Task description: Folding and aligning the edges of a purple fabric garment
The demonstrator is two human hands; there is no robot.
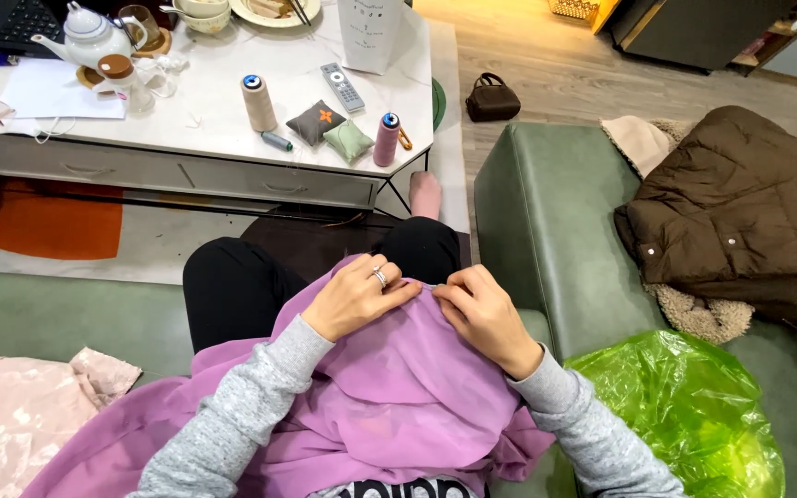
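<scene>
A purple cloth [398, 387] lies across my lap and over my black-trousered knees. My left hand [357, 297], with a ring on one finger, pinches the cloth's upper edge. My right hand [481, 309] pinches the same edge right beside it, fingertips nearly touching the left ones. A thin needle or pin may sit between the fingertips, too small to tell. Both sleeves are grey.
A white low table [232, 124] ahead carries two thread cones [258, 101] [386, 138], small pincushions [315, 122], a remote, a teapot and dishes. A brown jacket [740, 212] and green plastic bag [684, 406] lie on the green sofa at right. Pink fabric [20, 415] lies at left.
</scene>
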